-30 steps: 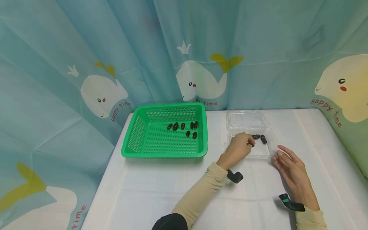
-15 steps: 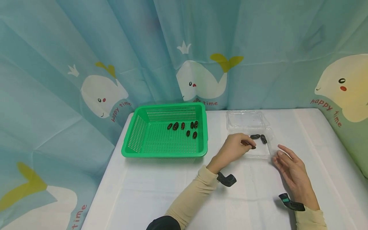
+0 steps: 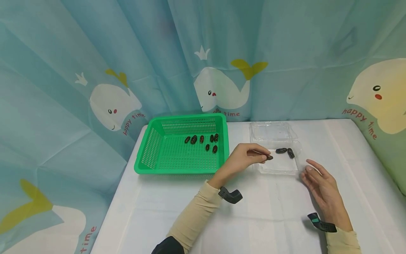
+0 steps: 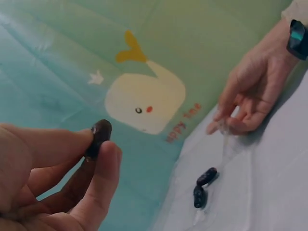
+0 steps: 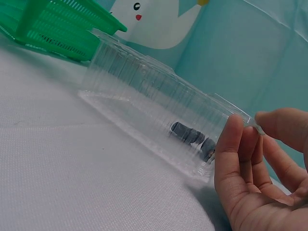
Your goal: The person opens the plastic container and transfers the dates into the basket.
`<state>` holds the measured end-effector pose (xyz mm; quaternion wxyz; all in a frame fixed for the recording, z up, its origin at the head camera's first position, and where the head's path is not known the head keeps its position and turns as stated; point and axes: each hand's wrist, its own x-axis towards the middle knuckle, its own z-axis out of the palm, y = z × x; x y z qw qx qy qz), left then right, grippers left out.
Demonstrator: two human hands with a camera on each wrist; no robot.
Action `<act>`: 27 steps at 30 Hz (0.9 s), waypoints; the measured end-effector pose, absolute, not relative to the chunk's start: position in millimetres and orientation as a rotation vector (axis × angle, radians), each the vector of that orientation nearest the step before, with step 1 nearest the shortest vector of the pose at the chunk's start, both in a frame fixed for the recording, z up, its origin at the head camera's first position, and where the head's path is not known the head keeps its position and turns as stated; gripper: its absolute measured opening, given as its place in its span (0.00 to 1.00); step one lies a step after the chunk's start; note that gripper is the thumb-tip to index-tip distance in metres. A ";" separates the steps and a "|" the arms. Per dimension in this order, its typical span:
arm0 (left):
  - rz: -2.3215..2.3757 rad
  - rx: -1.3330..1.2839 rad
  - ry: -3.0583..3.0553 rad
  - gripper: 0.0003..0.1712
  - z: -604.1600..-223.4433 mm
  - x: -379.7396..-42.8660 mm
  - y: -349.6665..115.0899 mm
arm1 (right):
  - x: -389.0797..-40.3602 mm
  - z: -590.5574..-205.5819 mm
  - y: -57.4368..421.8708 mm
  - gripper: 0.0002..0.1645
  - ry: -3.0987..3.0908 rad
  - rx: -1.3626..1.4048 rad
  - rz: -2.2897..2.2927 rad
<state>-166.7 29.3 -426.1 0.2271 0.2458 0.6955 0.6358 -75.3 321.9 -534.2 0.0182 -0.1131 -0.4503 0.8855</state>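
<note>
My left hand [image 3: 244,157] pinches a dark brown date [image 4: 101,132] between thumb and fingertips, over the left side of an open clear plastic box [image 3: 276,170]. Two more dates [image 3: 281,150] lie in the box near its right end, end to end at an angle. At the box's right corner is my right hand [image 3: 325,188]; in the right wrist view its thumb and fingers [image 5: 228,139] pinch the rim. Left of the box stands a green plastic basket [image 3: 182,171], with several dates [image 3: 194,139] spread over the right part of its floor.
The box's clear lid [image 3: 269,131] is folded back behind it, towards the curtain [image 3: 295,70] with whale prints. A white cloth [image 3: 269,218] covers the table. The basket's right wall stands close to my left forearm.
My left hand has drawn a date leftward from the middle of the box to above its left side. The right hand and the other dates have stayed in place.
</note>
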 end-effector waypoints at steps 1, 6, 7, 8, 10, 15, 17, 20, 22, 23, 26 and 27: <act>1.783 0.654 1.877 0.12 -424.6 -167.1 26.2 | -75.4 -533.8 322.0 0.22 -1.398 -0.351 2.751; 1.884 0.583 1.753 0.14 -418.2 -171.8 8.9 | -76.1 -532.8 322.0 0.21 -1.405 -0.365 2.747; 1.897 0.567 1.744 0.14 -417.0 -173.0 5.4 | -76.1 -532.9 322.0 0.21 -1.410 -0.369 2.744; 1.906 0.552 1.741 0.14 -416.0 -174.3 1.4 | -76.0 -532.9 321.9 0.21 -1.415 -0.373 2.742; 1.914 0.529 1.749 0.15 -413.6 -177.0 -6.2 | -75.8 -533.1 321.9 0.21 -1.422 -0.378 2.739; 1.900 0.488 1.800 0.16 -408.9 -185.4 -22.3 | -75.5 -533.7 322.3 0.22 -1.416 -0.380 2.742; 1.881 0.472 1.821 0.16 -407.6 -188.6 -28.2 | -75.7 -534.3 322.7 0.22 -1.413 -0.384 2.744; 1.836 0.460 1.867 0.16 -405.9 -193.2 -36.6 | -75.8 -535.0 322.8 0.22 -1.413 -0.391 2.745; 1.788 0.460 1.909 0.16 -404.9 -196.6 -42.3 | -75.9 -535.2 322.8 0.22 -1.416 -0.393 2.742; 1.762 0.464 1.929 0.16 -404.4 -198.3 -45.5 | -76.0 -535.1 322.7 0.22 -1.417 -0.391 2.741; 1.681 0.487 1.982 0.16 -403.2 -203.5 -56.2 | -76.3 -534.8 322.2 0.22 -1.416 -0.385 2.738; 1.652 0.499 1.996 0.15 -403.1 -205.5 -60.4 | -76.4 -534.8 322.0 0.22 -1.415 -0.383 2.737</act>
